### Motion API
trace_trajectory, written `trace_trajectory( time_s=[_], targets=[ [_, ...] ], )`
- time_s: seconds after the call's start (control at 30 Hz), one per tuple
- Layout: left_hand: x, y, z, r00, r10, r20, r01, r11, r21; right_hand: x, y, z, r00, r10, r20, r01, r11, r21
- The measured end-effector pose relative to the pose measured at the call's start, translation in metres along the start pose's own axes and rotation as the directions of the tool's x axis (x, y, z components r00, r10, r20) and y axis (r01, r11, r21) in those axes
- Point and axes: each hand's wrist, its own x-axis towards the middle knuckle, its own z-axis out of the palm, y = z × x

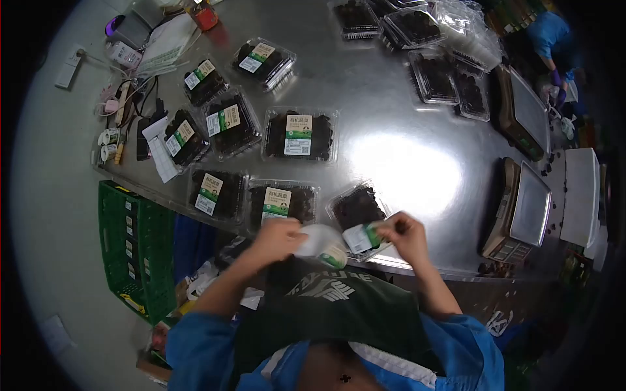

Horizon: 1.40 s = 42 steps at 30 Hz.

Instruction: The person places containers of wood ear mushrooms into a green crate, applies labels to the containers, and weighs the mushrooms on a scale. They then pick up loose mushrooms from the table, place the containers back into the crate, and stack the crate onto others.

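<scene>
My left hand [277, 240] is closed on a roll of labels [332, 255], its pale backing strip blurred between hand and roll. Between the fingertips of my right hand [405, 238] is a green and white label [360, 238], which overlaps the near side of a clear plastic box [358, 206] of dark produce. That box sits tilted at the table's front edge and shows no other label. Just left of it, beyond my left hand, lies a labelled box [282, 202] of the same kind.
Several more labelled boxes [300, 135] lie on the steel table [365, 72]. Unlabelled boxes [433, 78] stand at the back right, beside stacked clear plastic lids. Two weighing scales [529, 205] stand on the right. Below the left edge is a green crate [134, 251]. Another person [550, 36] bends at far right.
</scene>
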Motion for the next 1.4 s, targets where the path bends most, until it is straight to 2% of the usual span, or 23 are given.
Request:
trace_trajectory(
  time_s=[0.03, 0.1, 0.13, 0.23, 0.3, 0.33, 0.37, 0.4, 0.47, 0.6, 0.63, 0.7, 0.77, 0.83, 0.9, 0.97, 1.0, 1.03, 1.07, 1.17, 1.27, 1.37, 1.4],
  targets=[
    [-0.002, -0.011, -0.013, 0.992, -0.118, 0.045, 0.124, 0.981, -0.148, 0.012, 0.013, -0.007, 0.994, 0.081, -0.069, -0.075, 0.994, 0.079],
    [0.001, -0.013, -0.016, 0.988, -0.145, 0.045, 0.152, 0.936, -0.318, 0.034, 0.045, 0.004, 0.993, 0.006, -0.120, -0.022, 0.990, -0.137],
    [0.004, -0.013, -0.016, 0.984, -0.174, 0.038, 0.170, 0.861, -0.479, 0.038, 0.026, 0.011, 0.985, -0.090, -0.148, 0.016, 0.898, -0.440],
    [0.010, 0.016, -0.021, 0.982, -0.187, 0.012, 0.175, 0.894, -0.412, 0.055, 0.007, -0.001, 0.996, 0.039, -0.084, -0.092, 0.577, -0.811],
    [0.006, 0.011, -0.040, 0.999, -0.046, 0.019, 0.049, 0.961, -0.273, 0.104, 0.011, -0.057, 0.972, 0.015, -0.234, -0.202, 0.555, -0.807],
    [0.004, 0.003, -0.048, 0.998, -0.061, 0.032, 0.067, 0.966, -0.250, 0.150, 0.036, -0.100, 0.926, -0.168, -0.338, -0.078, 0.790, -0.608],
    [0.003, -0.001, -0.048, 0.996, -0.084, 0.040, 0.091, 0.969, -0.231, 0.182, 0.020, -0.126, 0.744, -0.517, -0.423, 0.101, 0.713, -0.694],
    [0.007, 0.003, -0.046, 0.997, -0.078, 0.015, 0.079, 0.969, -0.233, 0.220, 0.002, -0.151, 0.607, -0.661, -0.442, 0.167, 0.649, -0.742],
    [0.014, 0.013, -0.044, 0.983, -0.104, -0.152, 0.015, 0.866, -0.499, 0.302, -0.015, -0.194, 0.698, -0.525, -0.486, 0.113, 0.752, -0.650],
    [0.005, 0.007, -0.056, 0.906, -0.399, -0.140, 0.273, 0.805, -0.526, 0.368, -0.037, -0.200, 0.770, -0.274, -0.577, -0.318, 0.619, -0.719],
    [0.007, 0.010, -0.058, 0.901, -0.426, -0.085, 0.303, 0.756, -0.580, 0.362, -0.040, -0.186, 0.780, -0.260, -0.569, -0.314, 0.624, -0.716],
    [0.022, 0.014, -0.057, 0.891, -0.452, -0.038, 0.326, 0.697, -0.639, 0.347, -0.054, -0.148, 0.905, -0.351, -0.240, 0.080, 0.695, -0.715],
    [0.057, 0.020, -0.043, 0.983, -0.183, 0.033, 0.178, 0.873, -0.454, 0.325, -0.080, -0.068, 0.917, -0.356, -0.181, 0.086, 0.619, -0.781],
    [0.091, 0.030, -0.022, 0.942, -0.329, 0.068, 0.308, 0.767, -0.562, 0.335, -0.093, -0.012, 0.839, -0.528, -0.134, 0.233, 0.570, -0.788],
    [0.116, 0.031, -0.020, 0.977, -0.215, -0.017, 0.148, 0.725, -0.673, 0.349, -0.102, 0.033, 0.595, -0.796, -0.111, 0.541, 0.498, -0.677],
    [0.124, 0.036, -0.032, 0.975, -0.188, -0.120, 0.029, 0.643, -0.766, 0.292, -0.143, 0.040, 0.791, -0.604, 0.094, 0.611, 0.774, -0.168],
    [0.123, 0.040, -0.039, 0.964, -0.222, -0.148, 0.034, 0.651, -0.758, 0.256, -0.143, 0.038, 0.812, -0.455, 0.367, 0.455, 0.886, 0.091],
    [0.123, 0.036, -0.041, 0.962, -0.225, -0.153, 0.034, 0.654, -0.755, 0.217, -0.142, 0.031, 0.737, -0.200, 0.646, 0.203, 0.977, 0.071],
    [0.122, 0.029, -0.041, 0.946, -0.237, -0.222, 0.015, 0.715, -0.699, 0.179, -0.136, 0.031, 0.682, -0.305, 0.665, 0.428, 0.903, -0.024],
    [0.119, 0.022, -0.039, 0.905, -0.251, -0.344, 0.044, 0.859, -0.509, 0.145, -0.137, 0.030, 0.790, -0.261, 0.555, 0.446, 0.866, -0.228],
    [0.115, 0.015, -0.050, 0.891, 0.018, -0.454, 0.106, 0.963, 0.247, 0.173, -0.120, 0.030, 0.819, -0.337, 0.464, 0.462, 0.867, -0.187],
    [0.096, -0.031, -0.081, 0.891, -0.173, -0.420, 0.187, 0.982, -0.008, 0.266, -0.140, 0.019, 0.892, -0.321, 0.320, 0.365, 0.927, -0.088],
    [0.092, -0.034, -0.087, 0.871, -0.139, -0.472, 0.057, 0.981, -0.185, 0.299, -0.150, 0.024, 0.912, -0.299, 0.281, 0.367, 0.902, -0.229]
  ],
)
